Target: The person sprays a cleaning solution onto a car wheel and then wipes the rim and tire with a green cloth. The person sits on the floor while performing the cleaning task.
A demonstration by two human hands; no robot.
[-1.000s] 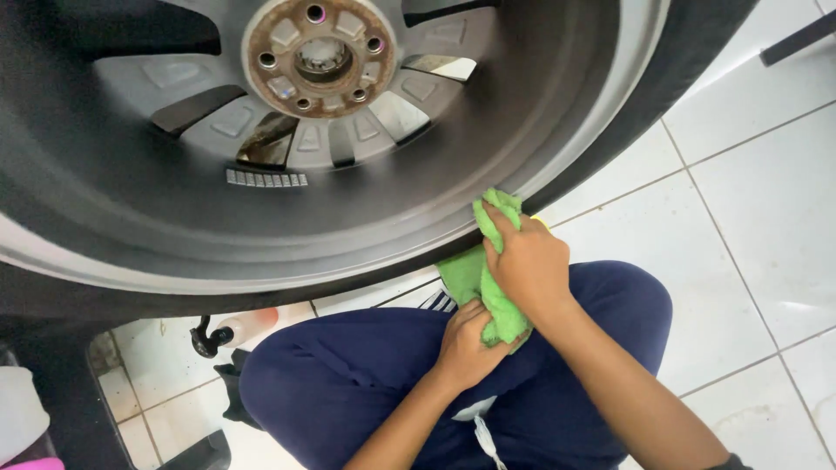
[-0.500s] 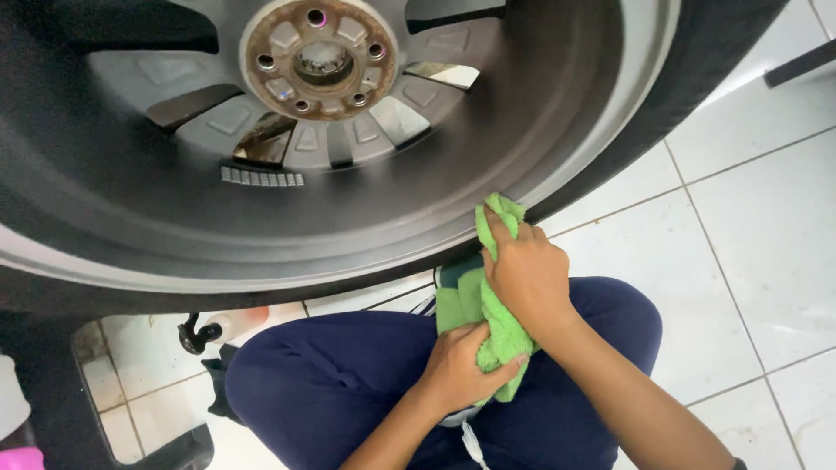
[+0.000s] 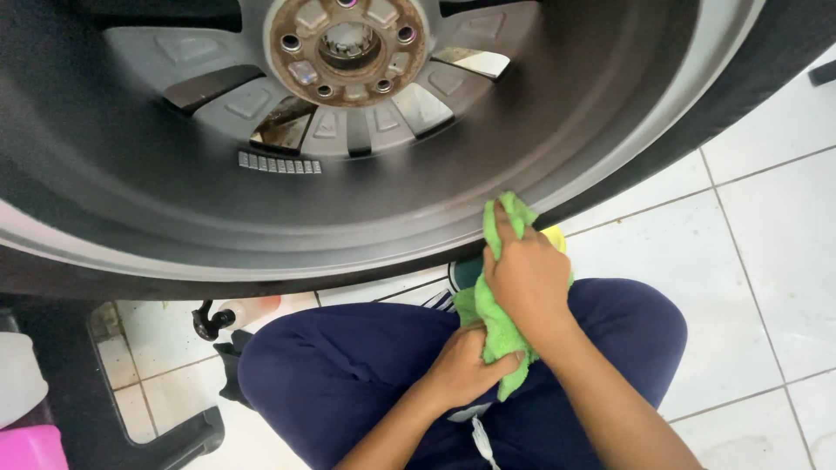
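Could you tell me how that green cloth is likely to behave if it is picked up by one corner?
The green cloth is probably floppy: it bunches and folds between the right hand and left hand. It looks light, sagging softly. Its fuzzy surface suggests it grips rather than slips.

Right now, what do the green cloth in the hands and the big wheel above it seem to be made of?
Green cloth: probably microfibre, judging by its soft, fuzzy, matte pile, bunched between both hands. Wheel rim: looks like cast metal, likely alloy, grey with a dull satin finish. Its hub shows brown, rust-like staining. The tyre around it looks like matte black rubber.
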